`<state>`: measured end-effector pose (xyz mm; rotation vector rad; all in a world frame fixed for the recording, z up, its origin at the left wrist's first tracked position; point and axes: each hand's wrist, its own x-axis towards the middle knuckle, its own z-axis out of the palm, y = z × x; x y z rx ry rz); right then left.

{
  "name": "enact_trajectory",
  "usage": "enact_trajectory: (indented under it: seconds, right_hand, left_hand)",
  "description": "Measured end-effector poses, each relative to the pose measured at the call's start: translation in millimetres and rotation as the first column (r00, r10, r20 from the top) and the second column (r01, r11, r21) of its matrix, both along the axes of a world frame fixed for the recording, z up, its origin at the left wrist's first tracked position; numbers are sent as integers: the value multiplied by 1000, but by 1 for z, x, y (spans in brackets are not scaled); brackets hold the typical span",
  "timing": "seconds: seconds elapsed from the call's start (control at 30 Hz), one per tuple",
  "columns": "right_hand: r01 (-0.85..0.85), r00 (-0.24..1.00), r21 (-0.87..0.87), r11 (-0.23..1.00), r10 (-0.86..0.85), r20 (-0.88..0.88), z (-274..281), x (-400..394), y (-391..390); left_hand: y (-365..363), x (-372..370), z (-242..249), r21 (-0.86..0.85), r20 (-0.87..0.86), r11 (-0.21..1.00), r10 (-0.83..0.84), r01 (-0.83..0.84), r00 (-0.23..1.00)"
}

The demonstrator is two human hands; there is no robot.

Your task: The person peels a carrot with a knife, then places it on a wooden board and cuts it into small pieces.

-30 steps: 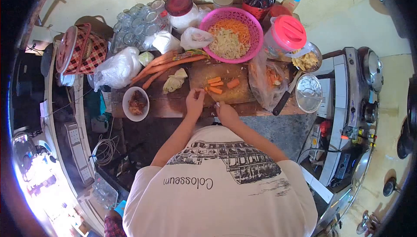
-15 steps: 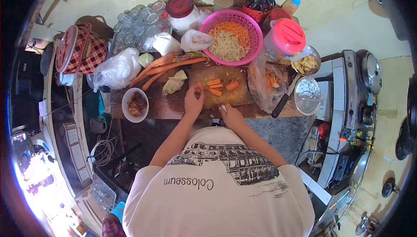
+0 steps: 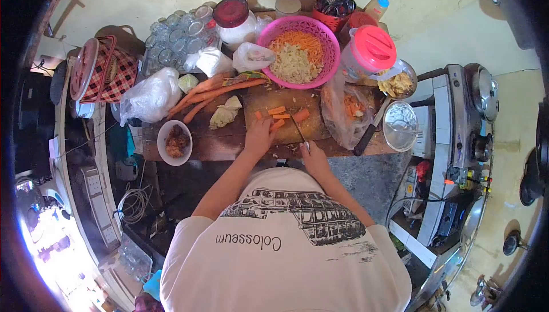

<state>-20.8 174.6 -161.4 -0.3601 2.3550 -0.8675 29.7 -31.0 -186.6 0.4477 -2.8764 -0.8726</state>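
My right hand (image 3: pixel 314 157) is closed round the handle of a knife (image 3: pixel 299 128), whose blade points away from me over the wooden cutting board (image 3: pixel 311 134). At the board's left side, the bent fingers of my left hand (image 3: pixel 260 134) are on a carrot piece (image 3: pixel 277 125). Other carrot pieces (image 3: pixel 277 110) lie just beyond its fingertips, and a thicker carrot chunk (image 3: pixel 301 115) is beside the blade tip. Left of the board sit a cabbage piece (image 3: pixel 226 113) and several whole carrots (image 3: pixel 220 92).
A pink basket (image 3: pixel 331 40) of shredded vegetables stands behind the board. To the right are a plastic bag (image 3: pixel 337 120), a black-handled knife (image 3: pixel 366 139) and a metal bowl (image 3: pixel 402 126). A white bowl (image 3: pixel 162 150) stands near the table's front left edge.
My left hand has moved slightly right and down toward the carrot pieces. The knife has moved right, with its blade now reaching farther forward beside the carrot chunk. The view has shifted slightly.
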Motion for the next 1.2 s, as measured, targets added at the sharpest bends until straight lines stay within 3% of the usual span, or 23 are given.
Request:
enact_trajectory:
  seconds: [0.07,0.13,0.2,0.27,0.37,0.47,0.57,0.67,0.77,0.87,0.97,1.07,1.2]
  right_hand:
    - [-30,999,9,999,30,14,2,-1,-2]
    - [-75,997,10,997,75,16,5,-2,-4]
    - [-97,995,33,995,97,-8,1,0,-5]
    - [-131,991,52,990,132,-6,-3,1,-6]
    - [-181,983,80,980,179,25,-5,0,-7]
    - [-158,987,102,982,157,19,-8,1,-5]
    - [-74,997,53,996,75,-9,-14,2,-1]
    - [-28,1000,4,1000,28,-6,-15,1,2]
    - [-26,999,18,999,25,32,-3,-2,-1]
    - [-26,998,17,1000,25,53,1,-1,-5]
    - [-33,999,0,999,33,41,-7,1,-4]
    - [-37,999,-34,999,38,33,-16,2,-3]
    - [-19,998,2,1000,19,62,-12,3,-8]
  left_hand:
    - [1,6,0,132,64,988,69,-77,996]
    - [1,12,-8,324,74,905,267,-276,961]
    - [0,13,-17,524,119,739,428,-423,896]
    - [-3,13,-26,708,193,500,544,-500,817]
    - [-4,7,17,631,322,542,468,-555,823]
    - [-6,4,22,166,199,918,325,-359,924]
    - [-8,-9,11,-99,-142,976,181,-196,973]
    - [-11,-32,10,-236,-121,970,36,-64,992]
    - [-14,-45,4,-264,-60,964,-40,23,997]
    - [-10,-55,-3,30,171,989,139,-146,975]
    - [-5,-49,-3,155,207,946,252,-285,946]
    - [1,-37,-22,246,124,926,264,-287,957]
    - [10,-35,14,308,276,902,220,-303,936]
